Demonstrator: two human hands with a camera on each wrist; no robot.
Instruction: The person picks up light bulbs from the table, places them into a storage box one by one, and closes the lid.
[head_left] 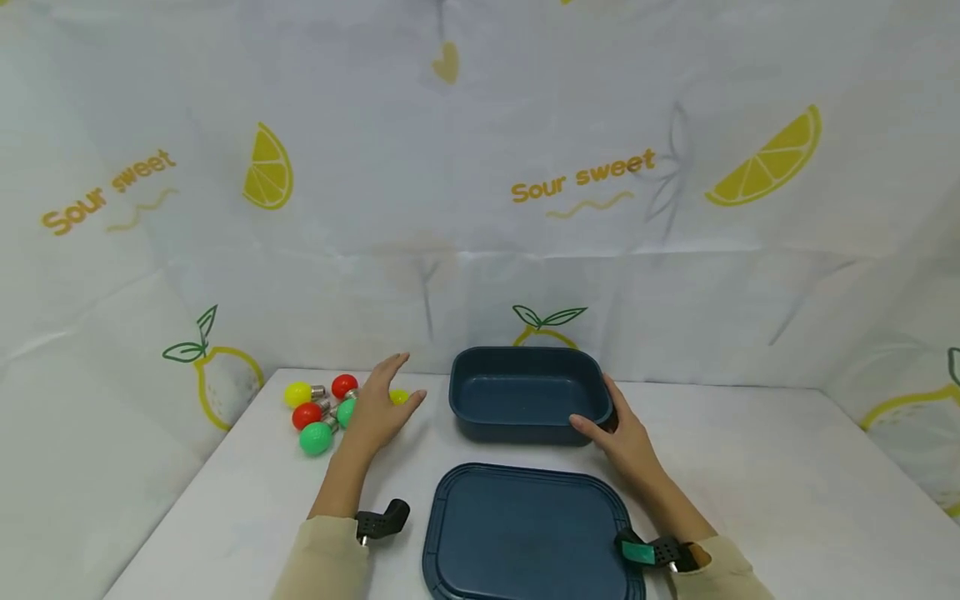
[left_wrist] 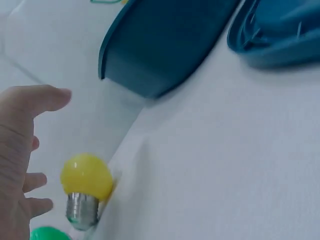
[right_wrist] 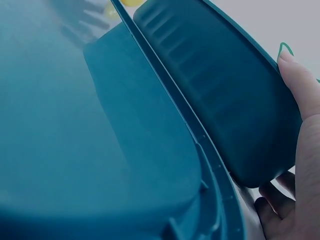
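Note:
A dark blue rectangular box stands at the back of the white table, its open side up. My right hand grips its right end, thumb at the front rim and fingers around the side. In front lies the matching lid, flat on the table. My left hand is left of the box, apart from it, with fingers extended and nothing held. Beside and beneath that hand lie red, green and yellow light bulbs; a yellow bulb with a silver screw base shows near its fingers in the left wrist view.
Several coloured bulbs, among them a green bulb and a red bulb, cluster at the table's back left. A white lemon-print sheet hangs behind the white table. Each wrist wears a black strap.

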